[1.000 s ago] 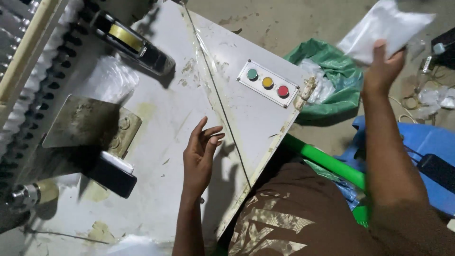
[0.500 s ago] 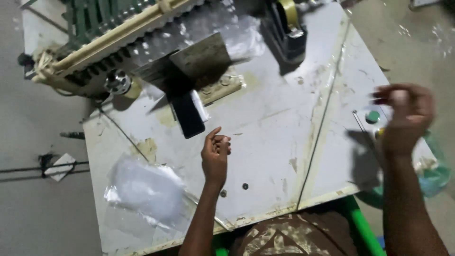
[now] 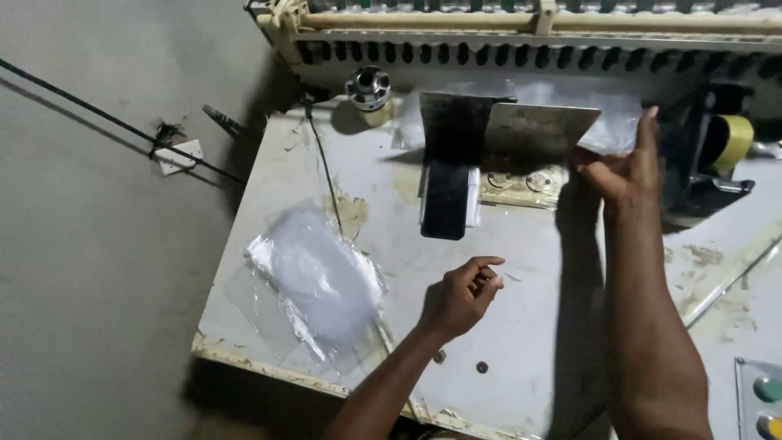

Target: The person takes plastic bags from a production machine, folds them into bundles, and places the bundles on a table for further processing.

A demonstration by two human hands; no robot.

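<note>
My right hand [image 3: 623,167] reaches far forward and grips a clear plastic bag [image 3: 607,122] at its lower edge, holding it against an upright grey metal plate [image 3: 521,130] on the machine. My left hand [image 3: 460,295] hovers loosely curled over the worn white table top [image 3: 538,277] and holds nothing. To its left lies a stack of clear plastic bags [image 3: 314,273], flat on the table. A black block on a white base [image 3: 446,200] stands just in front of the plate.
A long cream toothed rail [image 3: 529,45] runs along the back of the machine. A tape dispenser with a yellow roll [image 3: 721,151] stands at the right. Coloured push buttons [image 3: 766,403] sit at the bottom right. A metal knob [image 3: 368,85] is at the back. Bare floor lies left.
My right hand has travelled from far right, where it held the bag up, to the metal plate. The view has swung left and my left hand has curled.
</note>
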